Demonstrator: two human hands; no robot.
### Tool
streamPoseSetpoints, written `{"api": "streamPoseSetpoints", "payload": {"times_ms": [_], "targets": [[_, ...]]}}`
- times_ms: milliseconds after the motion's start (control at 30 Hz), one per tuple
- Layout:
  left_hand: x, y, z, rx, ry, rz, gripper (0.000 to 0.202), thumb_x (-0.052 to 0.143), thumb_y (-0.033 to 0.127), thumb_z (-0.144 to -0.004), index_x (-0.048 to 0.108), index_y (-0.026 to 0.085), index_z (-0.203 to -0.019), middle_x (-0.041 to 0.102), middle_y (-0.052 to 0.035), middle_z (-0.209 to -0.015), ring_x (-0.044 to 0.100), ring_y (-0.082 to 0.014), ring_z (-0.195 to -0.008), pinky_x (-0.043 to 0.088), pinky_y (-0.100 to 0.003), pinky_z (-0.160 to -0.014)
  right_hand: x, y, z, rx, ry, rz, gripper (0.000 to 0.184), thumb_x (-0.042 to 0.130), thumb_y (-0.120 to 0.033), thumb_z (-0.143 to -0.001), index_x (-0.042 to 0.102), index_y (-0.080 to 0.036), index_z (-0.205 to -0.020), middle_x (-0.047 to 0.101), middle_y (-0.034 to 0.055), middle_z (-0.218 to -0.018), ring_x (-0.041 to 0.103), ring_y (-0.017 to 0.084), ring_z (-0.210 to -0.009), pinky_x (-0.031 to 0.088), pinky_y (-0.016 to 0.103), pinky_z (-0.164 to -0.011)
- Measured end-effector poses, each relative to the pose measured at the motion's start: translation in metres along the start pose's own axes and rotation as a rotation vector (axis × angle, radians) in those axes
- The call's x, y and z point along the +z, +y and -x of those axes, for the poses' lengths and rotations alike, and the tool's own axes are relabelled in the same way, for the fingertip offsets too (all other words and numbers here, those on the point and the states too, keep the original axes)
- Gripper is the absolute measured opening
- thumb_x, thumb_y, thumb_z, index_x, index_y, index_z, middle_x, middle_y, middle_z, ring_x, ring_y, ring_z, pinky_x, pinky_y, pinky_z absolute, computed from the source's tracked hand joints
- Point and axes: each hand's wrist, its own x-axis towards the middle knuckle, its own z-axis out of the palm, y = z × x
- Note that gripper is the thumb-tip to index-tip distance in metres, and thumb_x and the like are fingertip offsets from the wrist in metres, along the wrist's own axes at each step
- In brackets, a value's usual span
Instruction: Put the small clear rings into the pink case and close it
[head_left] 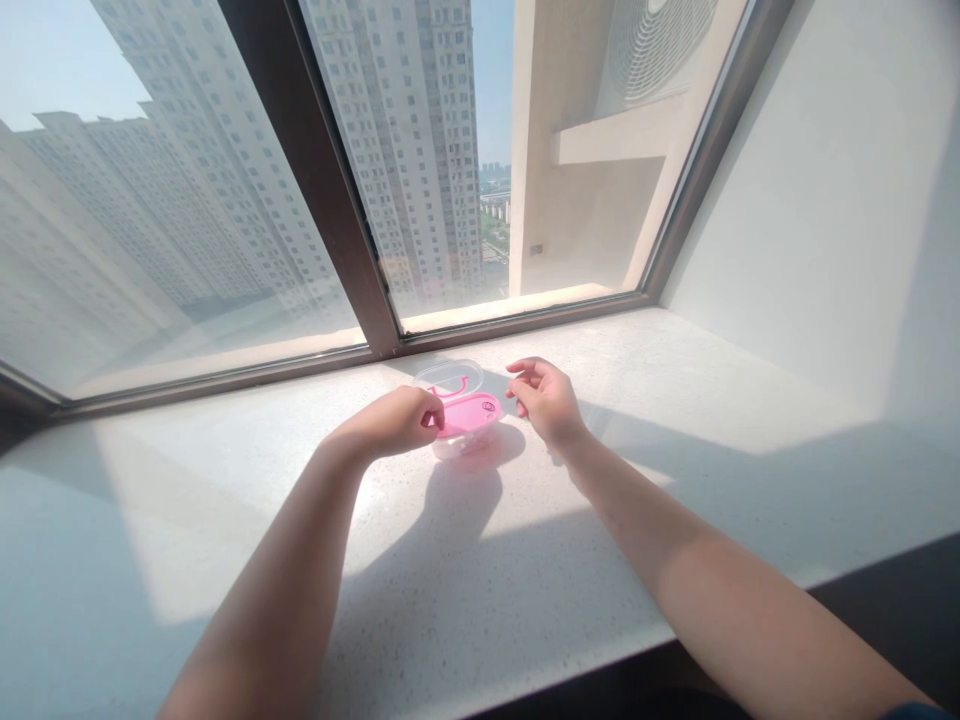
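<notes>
A small clear plastic box with a pink inner part (471, 415) rests on the white stone windowsill (525, 560), its clear lid (448, 377) open toward the window. My left hand (397, 420) is closed in a pinch on the left edge of the pink part. My right hand (544, 398) hovers just right of the box with fingers loosely curled and apart, holding nothing. The sun casts the shadows of both hands and the box on the sill.
A large window with a dark frame (330, 190) runs along the back of the sill. A white wall (840, 230) closes the right side. The sill's dark front edge (885, 580) is at the lower right.
</notes>
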Motion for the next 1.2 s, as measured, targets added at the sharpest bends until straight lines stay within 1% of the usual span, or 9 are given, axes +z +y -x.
{"api": "streamPoseSetpoints", "payload": {"times_ms": [333, 433, 533, 633, 733, 800, 900, 1000, 1200], "targets": [[0.000, -0.001, 0.000, 0.031, 0.019, 0.051, 0.013, 0.053, 0.022, -0.071, 0.064, 0.019, -0.066, 0.057, 0.0004, -0.062, 0.044, -0.0123, -0.053, 0.028, -0.025, -0.049, 0.001, -0.002, 0.000, -0.016, -0.015, -0.025, 0.020, 0.061, -0.024, -0.070, 0.061, -0.016, -0.088, 0.061, -0.0007, -0.064, 0.046, 0.008, -0.043, 0.039, 0.021, -0.041], [-0.004, -0.003, 0.002, 0.022, 0.074, 0.098, 0.013, 0.053, 0.025, -0.073, 0.065, 0.019, -0.070, 0.055, 0.0012, -0.061, 0.045, -0.0125, -0.054, 0.030, -0.025, -0.050, 0.001, -0.001, -0.001, -0.018, -0.013, -0.025, 0.020, 0.061, -0.024, -0.070, 0.062, -0.015, -0.088, 0.060, -0.0007, -0.064, 0.046, 0.009, -0.043, 0.038, 0.021, -0.041], [-0.008, -0.007, 0.003, -0.031, 0.275, 0.158, 0.015, 0.052, 0.027, -0.076, 0.065, 0.019, -0.075, 0.057, 0.0010, -0.065, 0.049, -0.0134, -0.058, 0.033, -0.025, -0.053, 0.001, 0.002, -0.002, -0.019, -0.005, -0.026, 0.021, 0.061, -0.025, -0.071, 0.061, -0.015, -0.089, 0.060, -0.0004, -0.065, 0.047, 0.009, -0.044, 0.039, 0.021, -0.041], [-0.006, -0.016, 0.000, -0.099, 0.598, 0.247, 0.016, 0.053, 0.031, -0.080, 0.063, 0.018, -0.079, 0.060, -0.0002, -0.070, 0.054, -0.0148, -0.066, 0.039, -0.025, -0.060, -0.001, 0.009, -0.006, -0.040, 0.020, -0.004, 0.022, 0.060, -0.029, -0.074, 0.061, -0.016, -0.092, 0.060, 0.0001, -0.067, 0.051, 0.011, -0.052, 0.042, 0.023, -0.047], [0.010, -0.028, -0.008, -0.204, 0.912, 0.420, 0.025, 0.051, 0.040, -0.084, 0.062, 0.018, -0.088, 0.062, -0.0029, -0.081, 0.058, -0.0162, -0.073, 0.044, -0.027, -0.066, -0.004, 0.016, -0.010, -0.089, 0.023, 0.046, 0.030, 0.063, -0.036, -0.077, 0.059, -0.018, -0.101, 0.061, 0.0020, -0.078, 0.057, 0.015, -0.068, 0.048, 0.027, -0.059], [0.027, -0.038, -0.013, -0.249, 0.999, 0.617, 0.035, 0.051, 0.046, -0.084, 0.059, 0.017, -0.103, 0.063, -0.0060, -0.093, 0.060, -0.0177, -0.080, 0.047, -0.028, -0.068, -0.008, 0.019, -0.012, -0.111, -0.051, 0.075, 0.046, 0.066, -0.041, -0.076, 0.055, -0.020, -0.116, 0.062, 0.0062, -0.097, 0.060, 0.019, -0.085, 0.050, 0.033, -0.073], [0.055, -0.049, -0.016, -0.224, 0.907, 0.893, 0.052, 0.053, 0.049, -0.082, 0.049, 0.018, -0.123, 0.058, -0.0127, -0.119, 0.060, -0.0233, -0.102, 0.049, -0.034, -0.080, -0.013, 0.021, -0.013, -0.098, -0.268, 0.143, 0.082, 0.077, -0.041, -0.068, 0.037, -0.025, -0.138, 0.051, 0.0135, -0.130, 0.053, 0.026, -0.113, 0.046, 0.043, -0.091], [0.073, -0.053, -0.015, -0.159, 0.712, 1.064, 0.072, 0.060, 0.053, -0.078, 0.035, 0.022, -0.138, 0.041, -0.0175, -0.142, 0.048, -0.0313, -0.125, 0.045, -0.043, -0.094, -0.016, 0.025, -0.014, -0.061, -0.435, 0.203, 0.109, 0.084, -0.038, -0.061, 0.019, -0.030, -0.148, 0.035, 0.0165, -0.146, 0.041, 0.031, -0.129, 0.038, 0.050, -0.100], [0.081, -0.046, -0.011, 0.000, 0.510, 1.185, 0.102, 0.075, 0.047, -0.070, 0.013, 0.035, -0.149, 0.013, -0.0150, -0.158, 0.030, -0.0377, -0.138, 0.035, -0.053, -0.105, -0.014, 0.039, -0.016, -0.032, -0.609, 0.134, 0.128, 0.088, -0.035, -0.056, 0.003, -0.032, -0.152, 0.023, 0.0182, -0.153, 0.035, 0.032, -0.136, 0.031, 0.053, -0.107]]}}
